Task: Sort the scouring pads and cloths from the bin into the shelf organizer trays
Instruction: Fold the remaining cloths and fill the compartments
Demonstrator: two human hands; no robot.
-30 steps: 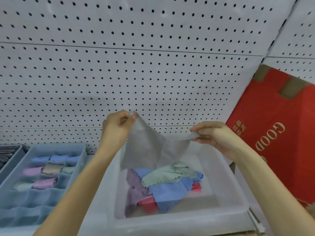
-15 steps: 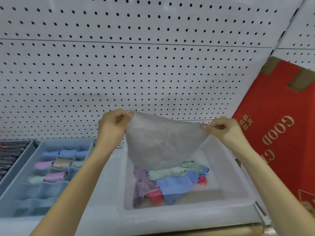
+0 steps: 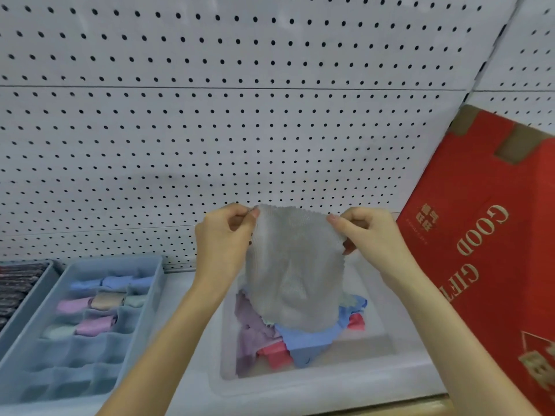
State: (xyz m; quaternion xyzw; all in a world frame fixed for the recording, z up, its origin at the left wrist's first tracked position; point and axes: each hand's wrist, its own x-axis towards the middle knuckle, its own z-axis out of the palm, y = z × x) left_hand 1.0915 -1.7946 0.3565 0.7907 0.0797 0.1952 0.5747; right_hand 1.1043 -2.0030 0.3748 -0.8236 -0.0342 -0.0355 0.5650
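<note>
A grey mesh cloth point(image 3: 292, 265) hangs in the air above the clear plastic bin point(image 3: 300, 388). My left hand point(image 3: 223, 238) pinches its upper left corner and my right hand point(image 3: 371, 235) pinches its upper right corner. Below it in the bin lie several cloths: a blue one point(image 3: 309, 340), a purple one point(image 3: 252, 328) and a red one point(image 3: 276, 354). The blue organizer tray point(image 3: 150, 283) stands to the left, with rolled blue, pink and beige cloths point(image 3: 105, 298) in its back compartments.
A second grey tray point(image 3: 39, 291) with dark pads sits at the far left. A red gift box point(image 3: 492, 235) leans at the right, close to the bin. White pegboard point(image 3: 240, 130) forms the back wall. The blue tray's front compartments hold nothing.
My hands have come closer together, so the grey cloth now hangs narrower and longer over the bin. The view has shifted slightly.
</note>
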